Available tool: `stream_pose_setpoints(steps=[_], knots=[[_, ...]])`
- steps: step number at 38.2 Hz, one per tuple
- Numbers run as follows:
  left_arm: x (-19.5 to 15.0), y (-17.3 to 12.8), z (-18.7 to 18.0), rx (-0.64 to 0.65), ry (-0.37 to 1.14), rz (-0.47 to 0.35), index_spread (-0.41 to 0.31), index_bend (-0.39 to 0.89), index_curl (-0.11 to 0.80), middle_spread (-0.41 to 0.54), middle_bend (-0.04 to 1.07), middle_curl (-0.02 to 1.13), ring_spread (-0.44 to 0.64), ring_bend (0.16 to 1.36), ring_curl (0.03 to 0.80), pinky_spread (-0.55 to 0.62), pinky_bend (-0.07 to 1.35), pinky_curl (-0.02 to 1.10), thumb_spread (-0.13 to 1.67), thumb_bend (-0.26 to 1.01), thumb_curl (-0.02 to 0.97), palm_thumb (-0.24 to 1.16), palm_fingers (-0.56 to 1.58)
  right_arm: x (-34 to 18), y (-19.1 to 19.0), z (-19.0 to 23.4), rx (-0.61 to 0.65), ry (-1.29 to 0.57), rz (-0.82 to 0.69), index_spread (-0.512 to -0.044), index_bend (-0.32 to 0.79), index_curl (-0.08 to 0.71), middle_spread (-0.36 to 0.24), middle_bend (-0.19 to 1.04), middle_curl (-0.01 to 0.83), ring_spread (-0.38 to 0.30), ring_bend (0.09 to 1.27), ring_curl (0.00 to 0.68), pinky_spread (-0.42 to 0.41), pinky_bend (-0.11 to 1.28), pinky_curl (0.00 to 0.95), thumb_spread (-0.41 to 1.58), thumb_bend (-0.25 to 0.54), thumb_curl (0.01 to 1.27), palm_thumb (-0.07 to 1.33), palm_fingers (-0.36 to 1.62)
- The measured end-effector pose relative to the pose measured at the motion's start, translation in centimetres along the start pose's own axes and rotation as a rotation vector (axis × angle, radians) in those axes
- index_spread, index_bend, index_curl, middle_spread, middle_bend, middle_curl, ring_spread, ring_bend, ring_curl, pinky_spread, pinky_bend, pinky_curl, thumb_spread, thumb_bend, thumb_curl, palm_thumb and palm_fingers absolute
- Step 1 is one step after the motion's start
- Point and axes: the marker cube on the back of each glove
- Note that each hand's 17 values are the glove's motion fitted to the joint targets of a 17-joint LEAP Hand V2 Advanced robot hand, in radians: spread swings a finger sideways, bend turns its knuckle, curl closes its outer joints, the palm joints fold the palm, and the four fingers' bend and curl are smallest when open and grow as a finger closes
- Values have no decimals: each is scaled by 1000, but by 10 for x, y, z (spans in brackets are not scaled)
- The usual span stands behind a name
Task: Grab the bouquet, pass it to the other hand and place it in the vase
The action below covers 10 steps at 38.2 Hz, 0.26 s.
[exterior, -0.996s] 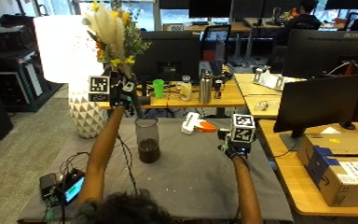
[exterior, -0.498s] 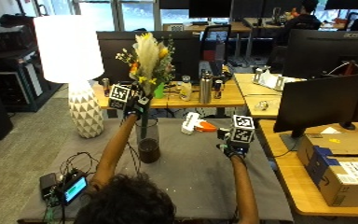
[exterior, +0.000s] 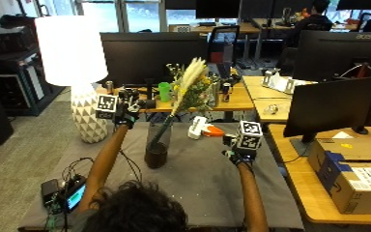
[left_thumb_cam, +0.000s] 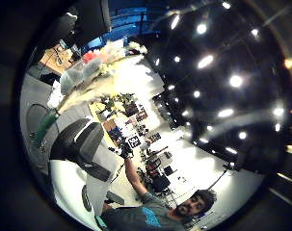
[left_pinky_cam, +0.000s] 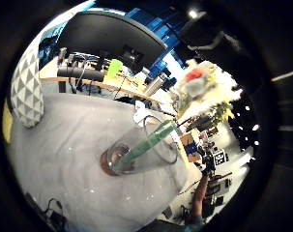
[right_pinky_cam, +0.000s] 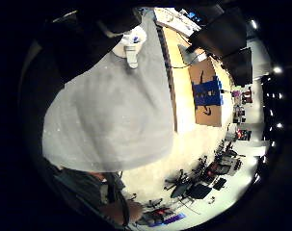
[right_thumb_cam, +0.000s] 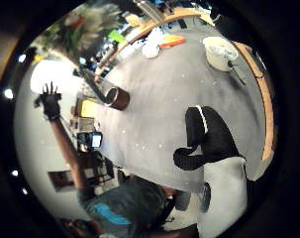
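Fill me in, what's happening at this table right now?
A person is finishing a flower task. The bouquet now stands in the glass vase on the grey table, leaning right. The left hand is beside the vase, fingers spread, holding nothing. The right hand is over the table, empty.

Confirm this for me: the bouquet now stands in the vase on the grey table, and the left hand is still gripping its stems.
Not quite. The bouquet does stand in the vase on the grey table, but the left hand has let go: the outside view shows it raised beside the flowers, apart from them, and the right thumb side palm view shows its fingers spread.
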Motion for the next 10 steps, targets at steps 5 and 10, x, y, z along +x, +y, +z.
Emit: stream_pose_setpoints(steps=[5, 10], knots=[[1, 17, -22, -3, -24, -92, -94, 116, 385, -154, 189, 495, -111, 543, 397, 338, 213, 368, 1041, -32, 257, 540, 520, -7, 0, -2, 26, 3, -15, -328, 194, 414, 58, 141, 283, 202, 219, 314, 361, 513, 357, 1167, -16, 445, 824, 387], [10, 28, -36, -16, -94, -81, -87, 138, 375, -130, 176, 478, -68, 536, 394, 368, 198, 364, 1017, -37, 255, 510, 494, -10, -16, 5, 62, 2, -30, -331, 195, 417, 58, 135, 272, 202, 219, 317, 361, 514, 358, 1168, -16, 441, 825, 384]])
